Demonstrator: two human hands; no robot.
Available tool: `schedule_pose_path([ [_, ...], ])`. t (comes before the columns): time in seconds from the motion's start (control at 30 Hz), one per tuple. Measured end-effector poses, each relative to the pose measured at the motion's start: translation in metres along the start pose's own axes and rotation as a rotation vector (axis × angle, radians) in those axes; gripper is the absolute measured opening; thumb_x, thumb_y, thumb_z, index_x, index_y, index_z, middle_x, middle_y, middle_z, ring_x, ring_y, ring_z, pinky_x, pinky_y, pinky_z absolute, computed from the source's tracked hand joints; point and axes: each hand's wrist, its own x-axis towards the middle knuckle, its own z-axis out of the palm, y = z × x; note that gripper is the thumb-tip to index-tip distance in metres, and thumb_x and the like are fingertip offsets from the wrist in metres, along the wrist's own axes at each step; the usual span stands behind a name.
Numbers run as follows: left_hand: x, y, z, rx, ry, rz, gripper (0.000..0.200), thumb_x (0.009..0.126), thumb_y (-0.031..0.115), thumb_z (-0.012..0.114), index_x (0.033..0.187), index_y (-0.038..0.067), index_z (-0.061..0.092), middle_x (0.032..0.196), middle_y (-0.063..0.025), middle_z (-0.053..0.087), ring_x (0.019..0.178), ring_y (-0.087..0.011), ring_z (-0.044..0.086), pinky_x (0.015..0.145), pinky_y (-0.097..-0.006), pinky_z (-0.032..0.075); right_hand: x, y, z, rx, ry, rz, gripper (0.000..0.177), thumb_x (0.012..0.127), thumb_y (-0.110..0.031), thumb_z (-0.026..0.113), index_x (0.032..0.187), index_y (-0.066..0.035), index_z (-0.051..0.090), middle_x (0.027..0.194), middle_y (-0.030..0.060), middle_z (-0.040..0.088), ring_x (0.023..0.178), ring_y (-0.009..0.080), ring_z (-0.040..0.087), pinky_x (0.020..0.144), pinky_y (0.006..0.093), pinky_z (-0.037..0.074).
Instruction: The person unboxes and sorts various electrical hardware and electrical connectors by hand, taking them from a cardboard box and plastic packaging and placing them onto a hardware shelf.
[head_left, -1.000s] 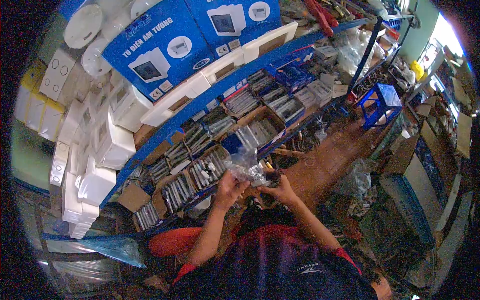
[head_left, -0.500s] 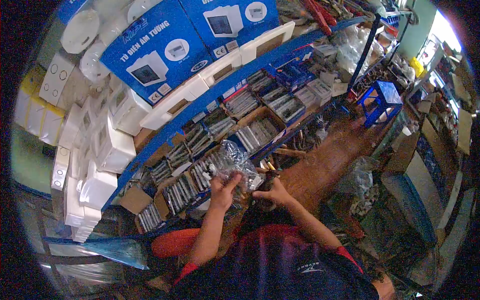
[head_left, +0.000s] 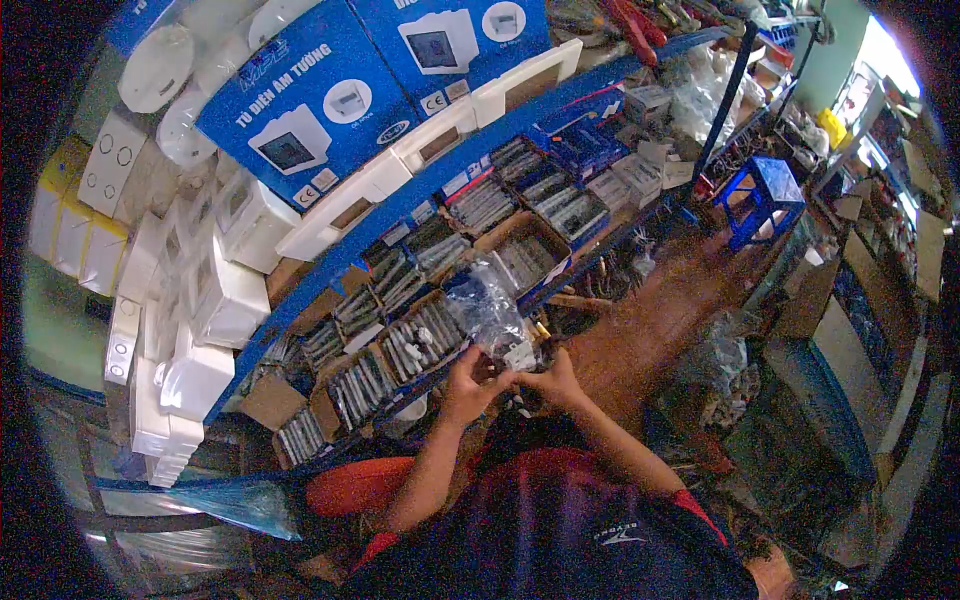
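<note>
A clear plastic bag (head_left: 488,305) with small white pieces near its lower end stands up in front of my body. Closed on its lower left side is my left hand (head_left: 470,387), thumb toward the middle. My right hand (head_left: 555,382) grips the bag's lower right edge, and the two hands almost touch. A dark patch lies beside the right fingers; I cannot make out what it is. Just behind the bag is a cardboard box (head_left: 548,235) with wrapped pieces, and to the left a row (head_left: 358,392) of packed clear-wrapped items.
Blue cartons (head_left: 290,110) and white plastic enclosures (head_left: 205,370) line the shelf at the left, behind a blue shelf edge (head_left: 400,185). A blue stool (head_left: 765,195) stands on the brown floor (head_left: 640,340). Open cardboard boxes (head_left: 840,350) are at the right.
My left hand has moved right and down, closer to my right hand. The bag has shifted right with it, and its white pieces now sit between both hands.
</note>
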Motion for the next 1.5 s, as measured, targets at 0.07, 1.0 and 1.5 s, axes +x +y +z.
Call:
schedule_pose_path([
  [0.07,0.001,-0.010,-0.001,0.073,0.020,-0.005,0.043,0.072,0.031,0.074,0.100,0.004,0.057,0.089,-0.0040,0.062,0.080,-0.0136,0.059,0.074,-0.0291,0.046,-0.001,0.015,-0.002,-0.030,0.026,0.009,0.058,0.058,-0.020,0.085,0.103,-0.001,0.053,0.099,0.0092,0.059,0.087,0.0176,0.058,0.071,0.0329,0.050],
  [1.0,0.002,-0.016,-0.031,0.137,-0.099,0.033,0.049,0.075,0.021,0.073,0.117,0.003,0.054,0.112,-0.0099,0.058,0.101,-0.0163,0.055,0.085,-0.0309,0.046,-0.007,-0.033,-0.030,0.110,-0.114,0.044,0.061,0.067,-0.008,0.077,0.119,-0.002,0.047,0.108,0.0098,0.058,0.098,0.0187,0.056,0.084,0.0318,0.047],
  [1.5,0.086,-0.211,-0.148,0.983,0.149,-0.280,0.054,0.083,0.005,0.059,0.133,0.015,0.040,0.127,-0.0169,0.047,0.116,-0.0336,0.045,0.090,-0.0451,0.044,-0.013,-0.010,-0.043,0.034,-0.084,0.005,0.061,0.067,0.000,0.076,0.119,-0.004,0.045,0.108,0.0074,0.058,0.097,0.0157,0.057,0.083,0.0303,0.048],
])
